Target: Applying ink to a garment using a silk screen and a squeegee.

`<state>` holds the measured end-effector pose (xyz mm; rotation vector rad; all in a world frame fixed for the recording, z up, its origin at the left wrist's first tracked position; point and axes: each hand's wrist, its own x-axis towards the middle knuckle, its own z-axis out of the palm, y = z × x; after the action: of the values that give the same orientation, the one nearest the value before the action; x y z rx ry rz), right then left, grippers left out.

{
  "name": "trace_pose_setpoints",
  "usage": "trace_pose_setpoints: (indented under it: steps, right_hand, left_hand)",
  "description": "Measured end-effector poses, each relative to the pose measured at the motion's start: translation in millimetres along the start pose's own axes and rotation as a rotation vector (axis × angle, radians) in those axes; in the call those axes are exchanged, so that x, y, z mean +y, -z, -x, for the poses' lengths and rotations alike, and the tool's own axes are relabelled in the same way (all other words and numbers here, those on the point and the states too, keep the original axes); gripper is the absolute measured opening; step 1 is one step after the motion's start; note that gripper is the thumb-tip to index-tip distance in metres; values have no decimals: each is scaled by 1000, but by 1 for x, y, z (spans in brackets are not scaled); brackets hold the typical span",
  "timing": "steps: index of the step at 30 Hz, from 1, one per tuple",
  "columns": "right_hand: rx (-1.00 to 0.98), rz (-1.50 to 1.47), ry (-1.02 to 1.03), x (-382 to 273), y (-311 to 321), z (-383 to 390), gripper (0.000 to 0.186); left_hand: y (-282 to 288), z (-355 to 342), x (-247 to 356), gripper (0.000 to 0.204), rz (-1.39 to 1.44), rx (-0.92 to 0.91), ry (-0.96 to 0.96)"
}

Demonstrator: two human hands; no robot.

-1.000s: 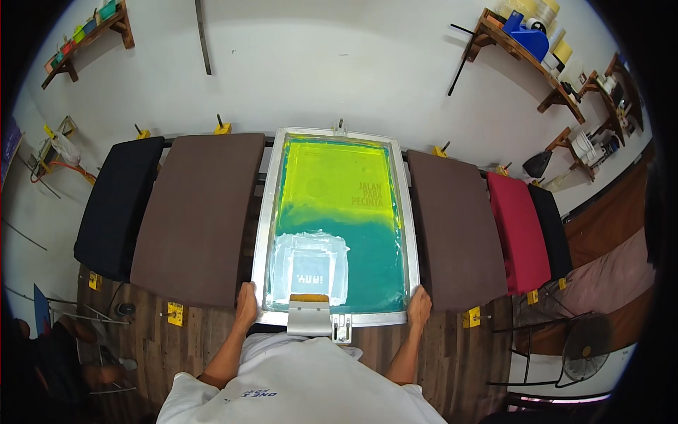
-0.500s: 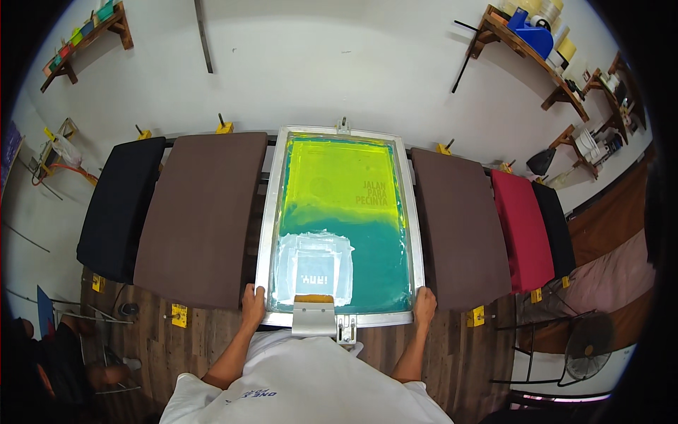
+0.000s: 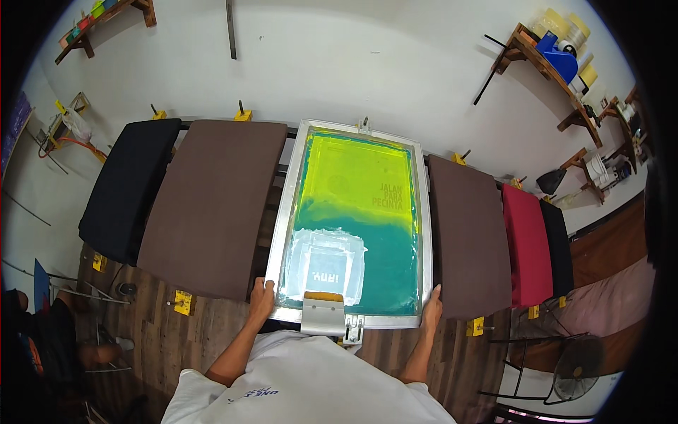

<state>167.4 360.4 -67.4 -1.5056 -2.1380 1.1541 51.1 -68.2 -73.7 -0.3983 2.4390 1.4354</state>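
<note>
A screen printing frame [image 3: 426, 233] with a metal rim lies in front of me over the row of boards. Its mesh is yellow-green at the far part and teal nearer, with a pale blue-white patch at the near left. My left hand [image 3: 262, 300] grips the frame's near left corner, thumb on top. At the near right corner, my right hand [image 3: 431, 309] closes around the rim, its fingers partly hidden underneath. Between the hands, a squeegee [image 3: 323, 316] with a metal holder and an orange-brown blade rests across the near rim.
Brown fabric-covered boards flank the frame on the left [image 3: 212, 205] and right [image 3: 470, 240]. Beyond them are a black board [image 3: 131, 191] and a red one [image 3: 526, 244]. A fan [image 3: 578, 369] stands at lower right. Someone's leg [image 3: 99, 353] shows at lower left.
The whole view has turned slightly, so the frame and boards sit farther right in the picture. Both hands keep their hold on the frame.
</note>
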Motion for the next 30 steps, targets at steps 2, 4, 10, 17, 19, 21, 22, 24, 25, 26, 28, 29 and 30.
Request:
trace_pose_setpoints:
  steps: [2, 4, 10, 17, 19, 21, 22, 24, 25, 26, 28, 29, 30]
  right_hand:
    - [-35, 22, -32, -10, 3, 3, 87]
    - [-65, 41, -66, -13, 4, 4, 88]
    - [-13, 76, -60, -3, 0, 0, 91]
    - [25, 180, -115, -18, 5, 7, 96]
    - [89, 187, -146, -29, 7, 16, 93]
    - [-2, 161, -125, -44, 17, 21, 90]
    - [70, 123, -47, -54, 17, 33, 83]
    - [52, 109, -39, -41, 14, 19, 80]
    - [32, 95, -31, -41, 14, 19, 78]
    - [49, 100, -21, -42, 11, 21, 72]
    - [38, 85, 8, -50, 1, 32, 70]
    - [24, 67, 39, -57, -6, 41, 68]
    - [31, 7, 25, -63, -16, 51, 63]
  left_hand:
    - [-1, -2, -9, 46, 18, 14, -1]
    - [0, -2, -8, 46, 37, 25, -6]
    - [3, 1, 2, 48, 44, 14, -10]
    - [9, 5, 10, 54, 18, 82, -79]
    - [13, 9, 13, 51, 78, 72, -115]
    - [22, 9, 16, 46, 65, 69, -123]
    - [24, 8, 15, 44, 89, 74, -159]
    - [34, 6, 15, 41, 114, 77, -194]
    - [41, 5, 18, 40, 134, 87, -228]
    - [49, 3, 22, 39, 155, 97, -262]
    - [69, -6, 24, 39, 183, 100, -266]
    - [82, -12, 25, 39, 210, 106, -272]
    - [97, -18, 24, 40, 211, 92, -277]
